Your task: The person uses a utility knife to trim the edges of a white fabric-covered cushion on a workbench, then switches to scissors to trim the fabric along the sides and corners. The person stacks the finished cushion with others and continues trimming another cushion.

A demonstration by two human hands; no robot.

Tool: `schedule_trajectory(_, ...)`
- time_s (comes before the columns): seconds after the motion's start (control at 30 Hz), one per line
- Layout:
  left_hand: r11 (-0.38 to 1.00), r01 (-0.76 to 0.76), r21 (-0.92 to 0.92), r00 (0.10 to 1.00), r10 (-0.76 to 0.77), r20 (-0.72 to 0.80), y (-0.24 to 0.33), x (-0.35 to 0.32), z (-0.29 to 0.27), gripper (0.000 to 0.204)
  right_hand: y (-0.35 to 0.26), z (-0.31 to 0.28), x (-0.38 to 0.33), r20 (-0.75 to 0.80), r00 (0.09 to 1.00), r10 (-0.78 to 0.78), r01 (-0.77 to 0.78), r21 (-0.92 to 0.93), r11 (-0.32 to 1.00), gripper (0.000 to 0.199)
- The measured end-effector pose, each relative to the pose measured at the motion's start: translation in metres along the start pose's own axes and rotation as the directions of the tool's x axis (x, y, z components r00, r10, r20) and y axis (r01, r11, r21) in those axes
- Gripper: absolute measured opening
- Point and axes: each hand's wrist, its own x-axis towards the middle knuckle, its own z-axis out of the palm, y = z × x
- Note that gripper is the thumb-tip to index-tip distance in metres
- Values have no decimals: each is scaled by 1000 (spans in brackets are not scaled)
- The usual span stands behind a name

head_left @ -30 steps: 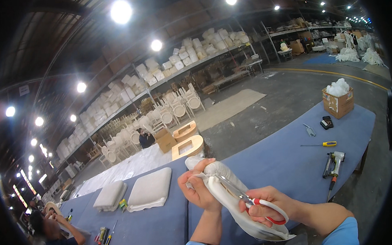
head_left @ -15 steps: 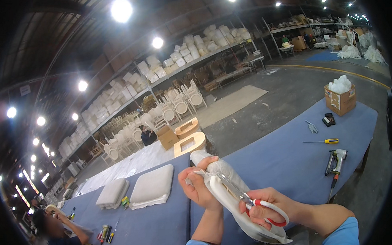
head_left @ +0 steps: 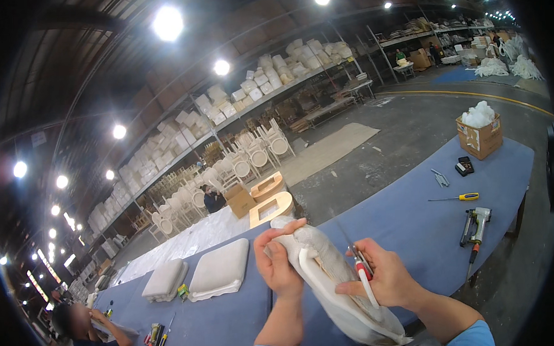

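Note:
A light-coloured, fabric-covered chair pad [head_left: 339, 308] is held up on its edge in front of me, over the blue table. My left hand [head_left: 281, 258] is closed around the far end of it, thumb on the near side and fingers over the top. In my right hand [head_left: 384, 276] is a pair of scissors [head_left: 361, 269] with red and white handles, its blurred blades pointing up and away beside the pad. My right thumb rests against the pad's edge, where a pale strip of white piping [head_left: 305, 255] and a brownish inner band show.
Two groups of fabric cushions [head_left: 219, 269] lie left on the blue tabletop [head_left: 382, 224]. To the right are a yellow screwdriver [head_left: 468, 197], a staple gun [head_left: 476, 227], a black case [head_left: 464, 166] and a cardboard box [head_left: 480, 140] with white stuffing. A co-worker [head_left: 90, 332] works at the lower left.
The scissors have come away from the pad's edge near my left hand; their blades now point up to its right. My left hand keeps its hold on the pad.

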Motion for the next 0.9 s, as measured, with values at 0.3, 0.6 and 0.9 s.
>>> schedule_trajectory(0.3,774,174,609,869,-411,274,82,51,-17,23,-6,23,20,-25,999,-35,37,78,996,73)
schedule_trajectory(0.6,831,460,313,811,-537,233,82,53,-50,16,-11,27,28,44,999,-21,17,81,997,73)
schedule_trajectory(0.9,822,237,518,844,-438,309,90,44,-35,35,-8,24,32,67,998,-15,12,42,999,78)
